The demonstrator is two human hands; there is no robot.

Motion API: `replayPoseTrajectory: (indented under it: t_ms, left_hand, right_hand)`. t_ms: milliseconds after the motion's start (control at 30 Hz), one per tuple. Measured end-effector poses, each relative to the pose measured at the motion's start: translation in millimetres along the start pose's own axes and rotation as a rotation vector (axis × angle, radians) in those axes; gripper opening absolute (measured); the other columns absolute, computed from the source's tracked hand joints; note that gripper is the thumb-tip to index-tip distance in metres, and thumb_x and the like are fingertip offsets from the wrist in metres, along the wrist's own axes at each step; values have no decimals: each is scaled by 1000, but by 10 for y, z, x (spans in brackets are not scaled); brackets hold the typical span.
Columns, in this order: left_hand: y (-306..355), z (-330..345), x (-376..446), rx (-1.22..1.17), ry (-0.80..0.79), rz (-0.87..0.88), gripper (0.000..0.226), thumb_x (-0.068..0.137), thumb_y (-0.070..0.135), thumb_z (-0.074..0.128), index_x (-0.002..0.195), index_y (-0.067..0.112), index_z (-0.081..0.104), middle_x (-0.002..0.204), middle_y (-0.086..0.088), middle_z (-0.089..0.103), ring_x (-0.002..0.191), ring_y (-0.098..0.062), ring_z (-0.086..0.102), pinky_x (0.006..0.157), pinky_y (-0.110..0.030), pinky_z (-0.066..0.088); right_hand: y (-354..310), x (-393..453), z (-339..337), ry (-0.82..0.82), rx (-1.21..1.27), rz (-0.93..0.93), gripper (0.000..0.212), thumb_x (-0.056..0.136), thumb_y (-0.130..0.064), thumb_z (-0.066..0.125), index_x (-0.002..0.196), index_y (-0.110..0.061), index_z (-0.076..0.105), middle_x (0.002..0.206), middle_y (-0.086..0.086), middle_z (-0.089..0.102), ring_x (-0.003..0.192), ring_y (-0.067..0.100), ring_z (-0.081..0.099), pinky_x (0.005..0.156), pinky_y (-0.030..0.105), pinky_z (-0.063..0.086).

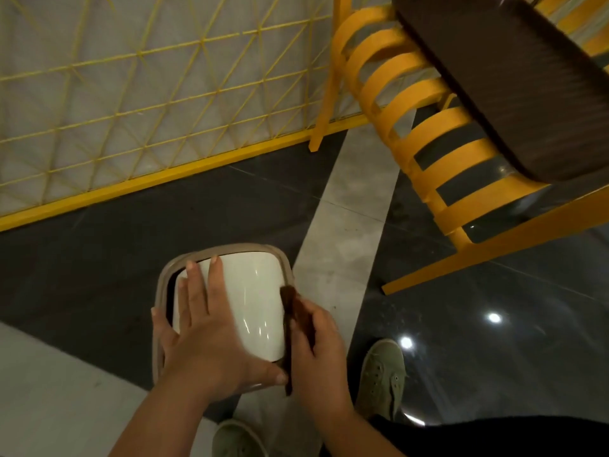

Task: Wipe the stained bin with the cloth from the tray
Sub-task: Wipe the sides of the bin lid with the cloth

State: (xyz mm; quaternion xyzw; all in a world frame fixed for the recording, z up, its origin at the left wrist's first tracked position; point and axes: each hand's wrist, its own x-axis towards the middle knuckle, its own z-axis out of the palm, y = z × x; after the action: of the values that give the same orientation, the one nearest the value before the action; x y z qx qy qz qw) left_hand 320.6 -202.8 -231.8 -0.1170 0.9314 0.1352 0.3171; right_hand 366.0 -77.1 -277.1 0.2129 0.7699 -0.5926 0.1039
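Note:
A white bin (253, 291) with a beige rim stands on the floor right below me, its glossy swing lid facing up. My left hand (204, 334) lies flat on the lid with fingers spread and straight, thumb reaching to the lid's near right corner. My right hand (319, 351) grips a dark brown cloth (290, 311) and holds it against the bin's right edge. The cloth hangs in a narrow strip along that side. The bin's outer walls are hidden from this angle.
A yellow wire fence (131, 110) runs along the far left. A yellow slatted chair (428, 136) with a brown seat (514, 80) stands at the upper right. My two green shoes (382, 377) are beside and below the bin on the dark and grey tiled floor.

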Motion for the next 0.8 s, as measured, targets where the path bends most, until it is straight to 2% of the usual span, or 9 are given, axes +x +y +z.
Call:
replayPoseTrajectory:
  t_ms: [100, 200, 267, 367, 467, 567, 667, 800]
  left_hand:
    - [-13, -2, 16, -23, 7, 3, 167, 34, 77, 76, 127, 31, -54, 149, 2, -46, 144, -21, -32, 113, -54, -17]
    - [-9, 1, 9, -24, -6, 6, 167, 34, 75, 77, 126, 31, -55, 148, 1, -48, 142, -20, -35, 115, -55, -17]
    - [2, 0, 8, -12, 2, 3, 169, 31, 79, 75, 127, 28, -55, 147, 0, -49, 142, -21, -35, 115, -55, -15]
    - [34, -5, 14, -33, 30, -13, 168, 31, 84, 71, 129, 26, -53, 148, 0, -46, 143, -23, -33, 117, -56, -12]
    - [44, 4, 15, -45, 49, -10, 168, 31, 86, 69, 130, 26, -52, 149, -1, -44, 145, -26, -30, 117, -57, -10]
    - [33, 7, 19, -35, 44, -12, 168, 33, 82, 74, 128, 27, -54, 148, -2, -46, 145, -28, -30, 116, -57, -11]
    - [22, 9, 14, -24, 37, -7, 168, 37, 77, 77, 125, 27, -56, 147, -3, -47, 144, -28, -31, 115, -56, -12]
    - [6, 20, -11, -41, 52, 17, 168, 33, 83, 73, 125, 28, -56, 149, -2, -45, 145, -27, -29, 114, -57, -11]
  right_hand:
    - [-10, -256, 16, 49, 5, -179, 43, 89, -12, 60, 115, -45, 57, 125, -23, 53, 119, -4, 49, 101, 17, 40]
    - [-164, -20, 63, 33, -48, -308, 41, 90, -14, 57, 123, -37, 58, 130, -21, 53, 124, -2, 47, 104, 14, 36]
    - [-351, 309, 115, 17, -72, -245, 36, 95, -16, 53, 124, -36, 57, 127, -20, 54, 117, -4, 48, 102, 14, 37]
    - [-471, 703, 159, -31, 30, 11, 31, 99, -24, 49, 127, -35, 55, 124, -14, 57, 108, 1, 52, 99, 19, 40]
    - [-316, 642, 102, -62, -5, 163, 30, 99, -31, 47, 128, -34, 54, 120, -13, 61, 108, 7, 56, 99, 27, 45]
    - [-110, 335, -17, -64, -57, 186, 25, 98, -31, 49, 121, -37, 56, 110, -19, 61, 100, 0, 56, 95, 26, 47]
    - [14, 81, -82, -70, -109, 149, 22, 97, -27, 52, 116, -35, 60, 107, -20, 61, 101, -1, 57, 97, 28, 48]
    - [-186, 357, -64, -57, -186, 77, 22, 98, -25, 50, 116, -33, 58, 101, -21, 57, 98, 0, 55, 89, 18, 44]
